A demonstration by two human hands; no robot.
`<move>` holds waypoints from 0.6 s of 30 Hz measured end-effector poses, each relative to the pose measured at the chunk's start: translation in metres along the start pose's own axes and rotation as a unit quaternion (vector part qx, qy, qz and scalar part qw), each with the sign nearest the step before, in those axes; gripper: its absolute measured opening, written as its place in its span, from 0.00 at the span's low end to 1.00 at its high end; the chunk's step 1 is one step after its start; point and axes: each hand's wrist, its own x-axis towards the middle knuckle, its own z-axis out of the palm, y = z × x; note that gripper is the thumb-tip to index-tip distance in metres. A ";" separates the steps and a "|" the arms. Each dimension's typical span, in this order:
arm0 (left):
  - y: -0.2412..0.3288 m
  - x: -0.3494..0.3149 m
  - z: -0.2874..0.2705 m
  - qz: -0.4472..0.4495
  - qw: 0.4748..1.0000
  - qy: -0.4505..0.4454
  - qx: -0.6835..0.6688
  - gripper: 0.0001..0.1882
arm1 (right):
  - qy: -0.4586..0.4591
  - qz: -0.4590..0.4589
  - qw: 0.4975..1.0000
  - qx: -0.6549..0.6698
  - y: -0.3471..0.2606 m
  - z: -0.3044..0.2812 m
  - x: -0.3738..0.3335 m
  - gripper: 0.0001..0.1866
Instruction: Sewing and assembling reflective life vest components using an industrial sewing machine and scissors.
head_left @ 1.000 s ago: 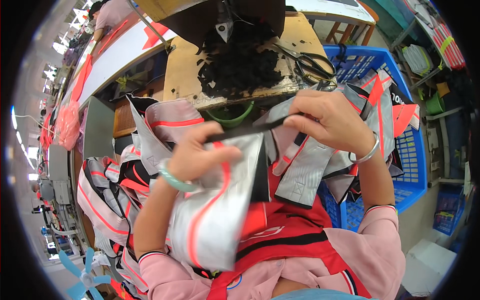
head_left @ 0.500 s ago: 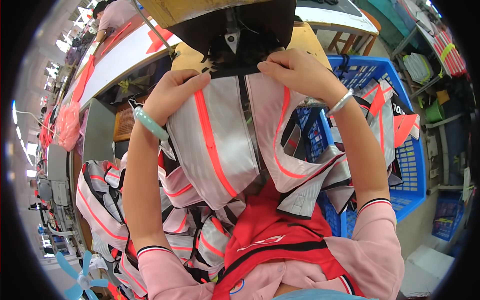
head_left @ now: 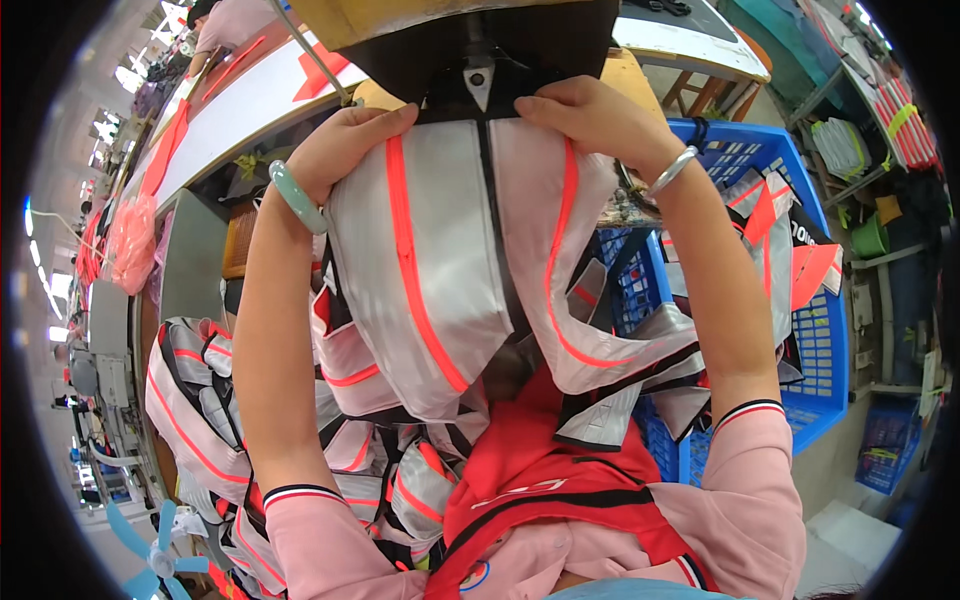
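Note:
A silver-grey fabric piece (head_left: 450, 230) with orange stripes and a dark centre seam hangs between my hands. At its black upper edge, my left hand (head_left: 345, 150) pinches the left corner between thumb and fingers. My right hand (head_left: 605, 120) grips the same edge farther right. Just beyond that edge is a pointed metal part (head_left: 479, 88) under a dark machine housing (head_left: 400, 70). The lower part of the fabric droops toward my red apron (head_left: 560, 470), and its right side trails over the blue basket. The fingers under the edge are partly hidden.
A blue plastic basket (head_left: 815, 350) with similar pieces stands at the right. More striped pieces (head_left: 195, 420) are heaped at the left, near a blue fan (head_left: 160, 560). Beyond a long white table (head_left: 235, 110), another person (head_left: 235, 25) leans over at the far left.
Both hands have moved slightly forward, bringing the fabric's upper edge closer to the pointed metal part. The fabric hangs straighter, and both hands keep their grip.

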 end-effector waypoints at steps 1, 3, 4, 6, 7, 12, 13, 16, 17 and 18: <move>0.001 0.002 0.000 0.011 1.000 -0.003 -0.003 0.14 | 0.007 -0.014 1.000 0.020 0.004 -0.002 0.000 0.24; 0.004 0.004 -0.001 0.012 1.000 -0.008 -0.002 0.14 | 0.013 -0.029 0.999 0.040 0.008 -0.003 0.003 0.24; 0.006 0.005 -0.001 0.022 1.000 0.003 0.007 0.18 | 0.026 -0.037 0.998 0.046 0.011 -0.002 0.006 0.24; 0.007 0.005 -0.002 0.031 0.999 0.013 0.023 0.22 | 0.039 -0.045 0.997 0.051 0.012 -0.003 0.007 0.24; 0.006 0.007 -0.005 0.032 0.999 0.013 0.022 0.22 | 0.039 -0.026 0.998 0.045 0.011 -0.005 0.006 0.23; -0.017 -0.006 -0.037 0.072 0.995 0.029 0.066 0.20 | 0.001 -0.074 0.996 0.043 -0.001 -0.024 -0.055 0.19; -0.028 -0.013 -0.041 0.063 0.993 0.006 0.097 0.19 | -0.072 -0.111 0.990 0.041 0.000 -0.026 -0.081 0.17; -0.024 -0.048 -0.016 0.039 0.997 -0.046 0.050 0.15 | -0.123 -0.214 0.969 -0.017 -0.005 -0.046 -0.167 0.11; -0.018 -0.052 -0.007 0.052 0.996 -0.062 0.026 0.16 | -0.076 -0.227 0.971 -0.003 -0.005 -0.067 -0.198 0.12; -0.020 -0.057 -0.009 0.045 0.997 -0.054 0.027 0.16 | -0.018 -0.214 0.976 -0.022 0.001 -0.088 -0.222 0.14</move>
